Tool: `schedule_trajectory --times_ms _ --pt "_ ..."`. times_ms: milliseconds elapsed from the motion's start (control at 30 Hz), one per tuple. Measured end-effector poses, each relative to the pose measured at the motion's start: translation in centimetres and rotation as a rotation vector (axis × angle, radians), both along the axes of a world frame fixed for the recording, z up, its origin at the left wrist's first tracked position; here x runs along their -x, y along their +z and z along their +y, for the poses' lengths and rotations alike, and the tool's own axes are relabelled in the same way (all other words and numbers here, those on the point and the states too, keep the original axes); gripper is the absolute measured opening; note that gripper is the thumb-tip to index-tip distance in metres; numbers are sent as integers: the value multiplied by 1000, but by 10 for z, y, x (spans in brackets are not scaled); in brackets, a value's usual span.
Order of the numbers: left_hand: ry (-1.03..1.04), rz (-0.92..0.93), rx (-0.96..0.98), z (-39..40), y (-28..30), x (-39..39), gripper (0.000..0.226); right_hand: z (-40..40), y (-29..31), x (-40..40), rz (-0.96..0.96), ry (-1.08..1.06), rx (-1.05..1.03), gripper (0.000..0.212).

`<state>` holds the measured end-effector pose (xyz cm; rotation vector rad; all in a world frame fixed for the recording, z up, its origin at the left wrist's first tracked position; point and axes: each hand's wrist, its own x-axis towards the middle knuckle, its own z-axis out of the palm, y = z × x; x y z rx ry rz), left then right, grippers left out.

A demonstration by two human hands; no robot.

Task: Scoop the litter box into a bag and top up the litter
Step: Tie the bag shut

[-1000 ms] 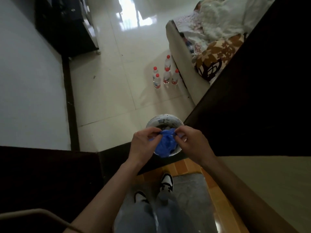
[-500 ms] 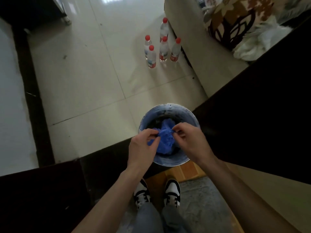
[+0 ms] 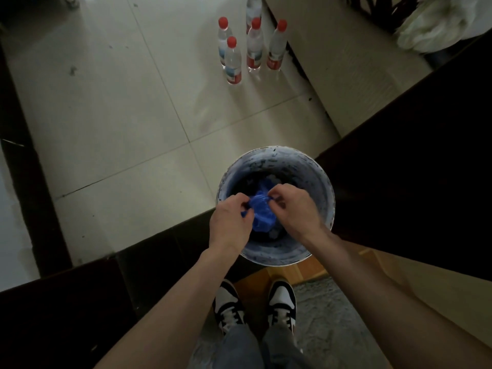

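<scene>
- Left hand (image 3: 230, 222) & right hand (image 3: 295, 209) both over the round bucket (image 3: 275, 255), each w/ fingers curled, pinching the blue bag (image 3: 262, 213) between them.
- Bag is crumpled, bunched up; it hangs in the gap between the hands, just above/inside the bucket mouth. Lower part dips toward the dark inside.
- Left hand pinches the bag's left edge, thumb & fingertips closed on a fold. Right hand pinches the top right edge, knuckles up.
- Bucket stands on the pale tile floor (image 3: 119, 115) against a dark threshold, beside a dark panel on the right. Inside wall is bluish-grey w/ dark flecks; contents too dim to make out, maybe a few pale lumps under the bag.
- Vs. 0.5 s ago: hands still on the bag w/ the same pinch, roughly the same gap apart; bag no more opened than before. View has tipped further down, so bucket fills more of the frame.
- Vs. 1 s ago: the room behind has dropped out of view.
- Five water bottles (image 3: 251, 46) w/ red caps stand upright in a cluster on the tiles, well apart from the bucket, near a beige sofa base (image 3: 332, 62).
- Black & white shoes (image 3: 255, 306) on a wood floor strip, grey mat (image 3: 327, 328) beside.
</scene>
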<state>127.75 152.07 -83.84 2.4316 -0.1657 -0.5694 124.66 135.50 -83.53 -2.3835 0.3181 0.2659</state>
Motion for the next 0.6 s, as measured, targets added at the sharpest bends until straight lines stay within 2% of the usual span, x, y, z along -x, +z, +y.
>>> schedule_trajectory --times_ms 100,267,400,600 --pt "-27 21 20 2 15 0 20 2 11 3 35 23 -8 13" --pt "-105 18 24 11 68 5 37 0 62 17 115 61 9 37" --pt "-118 -44 31 16 143 19 41 2 135 38 69 8 56 42" --pt "-154 -239 -9 11 288 44 44 5 272 82 -27 -87 54 41"
